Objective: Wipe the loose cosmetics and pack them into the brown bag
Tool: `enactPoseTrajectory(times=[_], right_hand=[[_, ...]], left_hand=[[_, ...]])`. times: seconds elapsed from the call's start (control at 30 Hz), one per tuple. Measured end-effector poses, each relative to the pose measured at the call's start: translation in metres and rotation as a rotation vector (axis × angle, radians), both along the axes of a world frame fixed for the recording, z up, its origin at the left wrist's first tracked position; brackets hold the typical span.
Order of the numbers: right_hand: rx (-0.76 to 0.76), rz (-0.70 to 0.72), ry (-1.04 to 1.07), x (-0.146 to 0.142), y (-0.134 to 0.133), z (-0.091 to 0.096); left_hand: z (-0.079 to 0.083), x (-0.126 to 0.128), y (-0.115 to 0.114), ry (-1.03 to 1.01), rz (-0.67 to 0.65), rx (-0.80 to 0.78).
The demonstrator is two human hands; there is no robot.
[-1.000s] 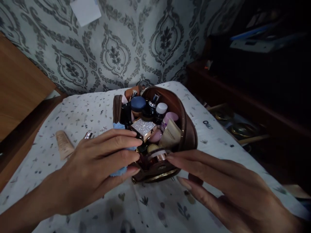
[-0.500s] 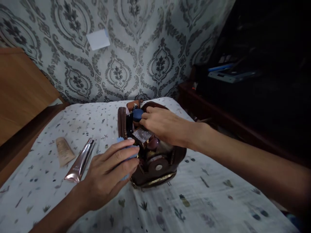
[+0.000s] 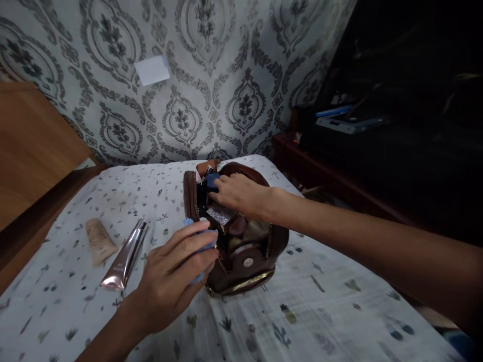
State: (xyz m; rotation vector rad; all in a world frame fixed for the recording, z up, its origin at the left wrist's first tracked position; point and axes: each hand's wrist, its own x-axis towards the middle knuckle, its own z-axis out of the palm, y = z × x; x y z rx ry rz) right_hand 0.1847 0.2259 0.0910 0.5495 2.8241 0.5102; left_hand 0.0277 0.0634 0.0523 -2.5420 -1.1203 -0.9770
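Note:
An open brown bag with a gold zipper stands on the bed, packed with small items. Over its near left edge, my left hand curls its fingers around a light blue fluffy thing, mostly covered by the fingers. My right hand reaches into the bag from the right, fingers bent together beside a dark blue round item; its fingertips are partly hidden, so what they grip does not show. Just below it lies a glittery silver packet, with a pinkish round item nearby.
Left of the bag, a beige tube and a shiny pink tube lie on the patterned bedsheet. A wooden headboard rises at the left. Patterned wallpaper backs the bed, and dark furniture stands at the right.
My right hand has shifted slightly left and sits lower inside the bag, nearer the dark blue item. My left hand keeps its hold at the bag's edge. The view has shifted slightly.

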Motion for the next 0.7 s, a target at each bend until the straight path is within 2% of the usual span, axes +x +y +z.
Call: enactPoseTrajectory(times=[0.37,0.53,0.63,0.7], right_hand=[[0.017,-0.004,-0.016,-0.002,0.003,-0.002],[0.022,0.038,0.034,0.004,0.0,0.001],[-0.013,0.041,0.109,0.012,-0.004,0.006],[-0.095,0.002,0.193,0.018,-0.01,0.011]], left_hand=[[0.001,-0.002,-0.001,0.016,0.013,0.005],[0.003,-0.001,-0.003,0.02,0.01,0.005],[0.002,-0.001,-0.003,0.014,0.017,0.0],[0.001,0.0,-0.003,0.0,0.029,-0.001]])
